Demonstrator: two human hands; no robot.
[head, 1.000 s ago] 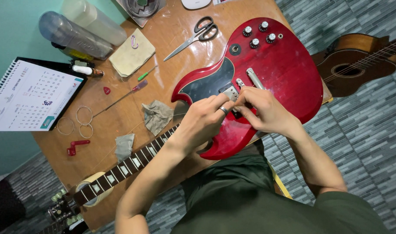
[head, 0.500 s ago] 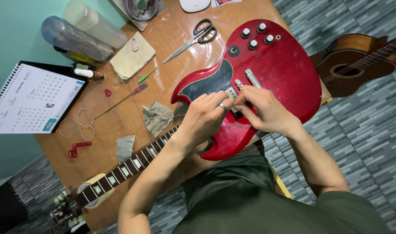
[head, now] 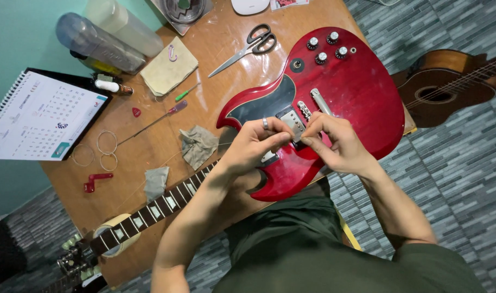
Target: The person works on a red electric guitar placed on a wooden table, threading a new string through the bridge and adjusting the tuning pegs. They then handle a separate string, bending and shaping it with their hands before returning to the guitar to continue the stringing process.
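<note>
A red electric guitar [head: 356,92] lies across the wooden table [head: 150,146], its neck [head: 161,203] running to the lower left. Both my hands meet over the bridge pickup [head: 291,119], in front of the metal bridge [head: 305,110]. My left hand [head: 253,144], with a ring on one finger, pinches its fingertips together at the pickup. My right hand [head: 337,144] pinches right against them from the other side. A thin guitar string [head: 226,144] seems to run from my fingers toward the neck. The pinch itself is hidden by the fingers.
On the table lie scissors [head: 248,46], a screwdriver [head: 156,118], grey cloth scraps [head: 198,145], coiled strings [head: 99,149], a red string winder [head: 96,180], a yellow cloth [head: 169,68], plastic bottles [head: 101,43], a calendar [head: 39,116] and a tape roll [head: 118,233]. An acoustic guitar [head: 449,87] rests on the floor at right.
Both hands stay at the bridge pickup with small finger movements. The guitar and the table items have not moved.
</note>
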